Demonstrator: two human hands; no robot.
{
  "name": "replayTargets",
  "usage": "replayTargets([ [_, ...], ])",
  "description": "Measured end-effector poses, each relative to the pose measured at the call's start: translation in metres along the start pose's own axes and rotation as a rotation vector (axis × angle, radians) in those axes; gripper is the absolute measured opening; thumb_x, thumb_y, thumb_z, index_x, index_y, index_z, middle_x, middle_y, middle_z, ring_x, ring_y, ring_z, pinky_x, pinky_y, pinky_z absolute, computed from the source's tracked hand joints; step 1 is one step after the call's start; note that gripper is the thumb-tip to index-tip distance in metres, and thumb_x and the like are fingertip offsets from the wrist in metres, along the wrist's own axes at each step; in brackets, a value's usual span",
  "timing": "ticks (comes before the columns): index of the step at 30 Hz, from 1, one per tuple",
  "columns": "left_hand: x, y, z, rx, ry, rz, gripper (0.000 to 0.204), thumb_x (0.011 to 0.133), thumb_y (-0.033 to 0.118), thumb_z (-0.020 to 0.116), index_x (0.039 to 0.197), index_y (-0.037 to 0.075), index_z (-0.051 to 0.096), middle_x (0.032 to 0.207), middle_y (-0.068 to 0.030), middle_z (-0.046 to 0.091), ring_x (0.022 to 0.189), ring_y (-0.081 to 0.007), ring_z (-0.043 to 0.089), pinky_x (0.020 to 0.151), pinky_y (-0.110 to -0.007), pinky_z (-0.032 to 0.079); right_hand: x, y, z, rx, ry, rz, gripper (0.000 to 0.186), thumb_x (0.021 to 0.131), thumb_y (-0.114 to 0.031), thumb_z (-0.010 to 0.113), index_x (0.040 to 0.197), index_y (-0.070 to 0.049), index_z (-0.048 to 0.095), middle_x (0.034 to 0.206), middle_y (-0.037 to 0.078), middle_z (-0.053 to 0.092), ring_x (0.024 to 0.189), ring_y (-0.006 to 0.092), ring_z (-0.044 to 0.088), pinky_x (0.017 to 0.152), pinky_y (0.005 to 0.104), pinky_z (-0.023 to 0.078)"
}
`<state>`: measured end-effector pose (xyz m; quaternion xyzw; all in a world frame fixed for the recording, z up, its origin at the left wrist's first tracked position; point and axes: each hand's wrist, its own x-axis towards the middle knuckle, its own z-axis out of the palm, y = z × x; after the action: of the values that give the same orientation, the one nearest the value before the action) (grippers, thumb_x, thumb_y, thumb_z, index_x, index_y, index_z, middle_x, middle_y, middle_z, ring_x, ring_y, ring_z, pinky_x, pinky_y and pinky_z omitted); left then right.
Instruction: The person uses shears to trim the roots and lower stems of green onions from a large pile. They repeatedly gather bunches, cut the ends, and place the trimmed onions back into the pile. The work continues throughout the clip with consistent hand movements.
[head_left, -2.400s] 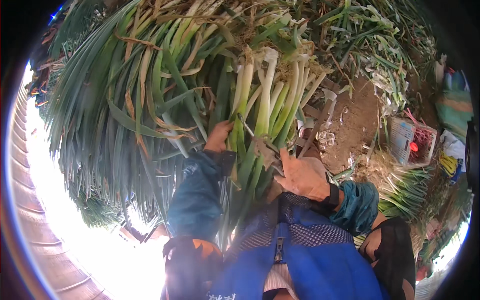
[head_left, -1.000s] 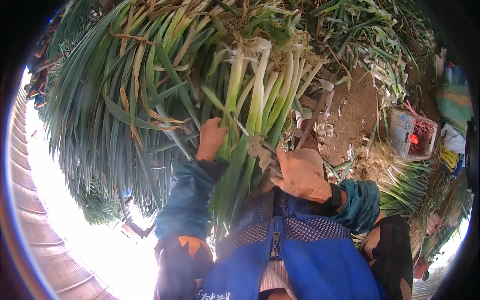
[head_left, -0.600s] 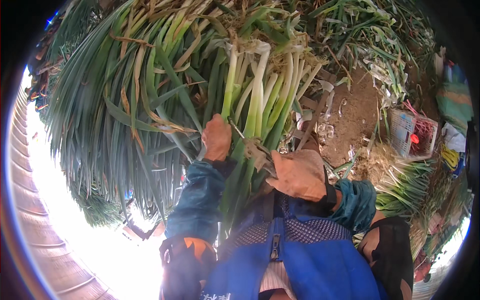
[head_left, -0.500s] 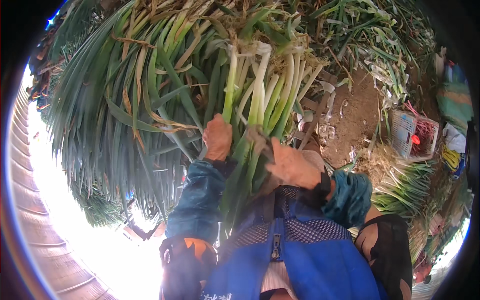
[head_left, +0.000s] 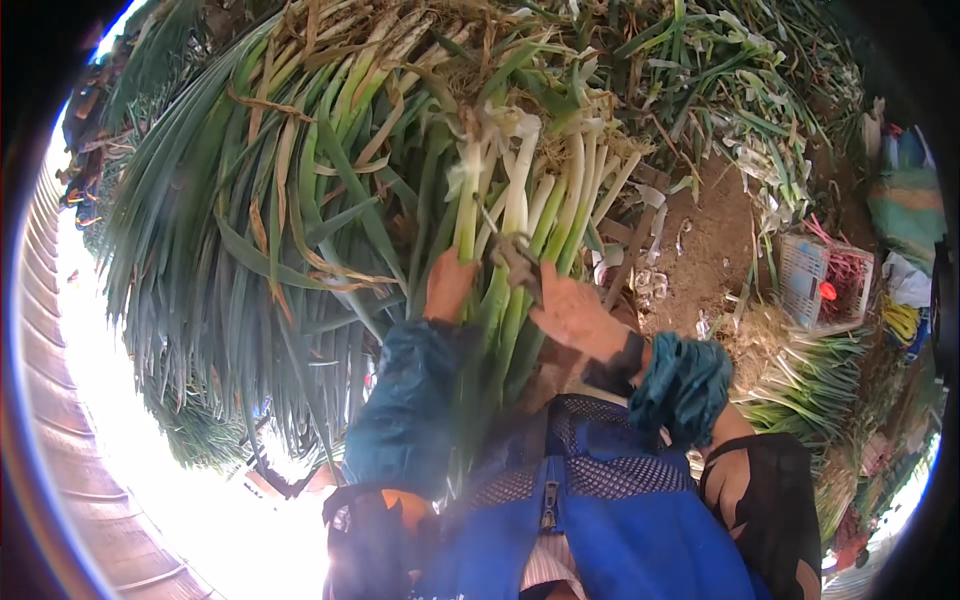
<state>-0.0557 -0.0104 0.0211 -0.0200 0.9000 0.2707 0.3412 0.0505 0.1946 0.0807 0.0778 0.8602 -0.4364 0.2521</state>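
Note:
My left hand [head_left: 452,285] is closed round the green part of a scallion [head_left: 468,215], whose root end points away from me. White skin [head_left: 466,172] near that root end is blurred and loose. In my right hand [head_left: 580,315] is a muddy grey air blow gun [head_left: 517,262]; its thin nozzle points toward the held stalk. Beside and under the gun lie several thick scallions [head_left: 570,190] with pale stems, their leaves running down toward my lap. My fingers partly hide the gun's grip.
A large heap of long scallions [head_left: 200,230] fills the left side. Leaf scraps [head_left: 770,165] cover the ground at the far right. A light plastic basket [head_left: 800,285] holds reddish ties, with a bundle of scallions [head_left: 810,385] nearer me. Bare soil [head_left: 700,240] shows between.
My left hand has shifted slightly right with the stalk. The blow gun has come up a little, its nozzle now near the stem. Skin by the root end has puffed loose.

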Motion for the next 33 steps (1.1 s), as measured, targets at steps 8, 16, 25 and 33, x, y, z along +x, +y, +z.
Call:
replayTargets([
  [8,-0.059,-0.048,0.004,-0.33,-0.065,-0.068,0.03,0.082,0.018,0.061,0.104,-0.002,0.062,0.078,-0.0048,0.059,0.069,-0.014,0.055,0.061,-0.029,0.045,-0.024,0.0,-0.001,0.023,-0.134,0.001,0.047,0.077,-0.015,0.061,0.11,0.008,0.037,0.078,0.029,0.061,0.076,0.0463,0.062,0.066,0.0513,0.051],
  [16,-0.099,-0.046,-0.009,-0.47,-0.171,-0.192,0.028,0.083,0.019,0.06,0.105,0.001,0.061,0.075,-0.0028,0.057,0.065,-0.0133,0.054,0.058,-0.028,0.043,0.052,0.001,0.002,-0.064,0.026,-0.021,0.043,0.077,-0.019,0.061,0.105,0.005,0.038,0.081,0.028,0.059,0.079,0.0473,0.06,0.069,0.0528,0.048],
  [25,-0.104,-0.046,-0.006,-0.556,-0.212,-0.179,0.027,0.081,0.019,0.062,0.1,0.0,0.061,0.069,-0.0032,0.057,0.059,-0.014,0.055,0.054,-0.029,0.043,0.058,-0.009,0.002,-0.154,-0.089,0.026,0.048,0.077,-0.02,0.062,0.108,0.007,0.037,0.081,0.028,0.061,0.081,0.0466,0.061,0.071,0.0527,0.049],
  [33,-0.116,-0.033,-0.018,-0.38,-0.301,-0.178,0.033,0.081,0.02,0.061,0.105,-0.002,0.061,0.074,-0.008,0.062,0.067,-0.0168,0.06,0.061,-0.031,0.046,0.078,-0.024,-0.016,-0.116,0.028,-0.032,0.042,0.079,-0.015,0.057,0.109,0.01,0.04,0.077,0.027,0.062,0.075,0.0452,0.063,0.065,0.0516,0.05],
])
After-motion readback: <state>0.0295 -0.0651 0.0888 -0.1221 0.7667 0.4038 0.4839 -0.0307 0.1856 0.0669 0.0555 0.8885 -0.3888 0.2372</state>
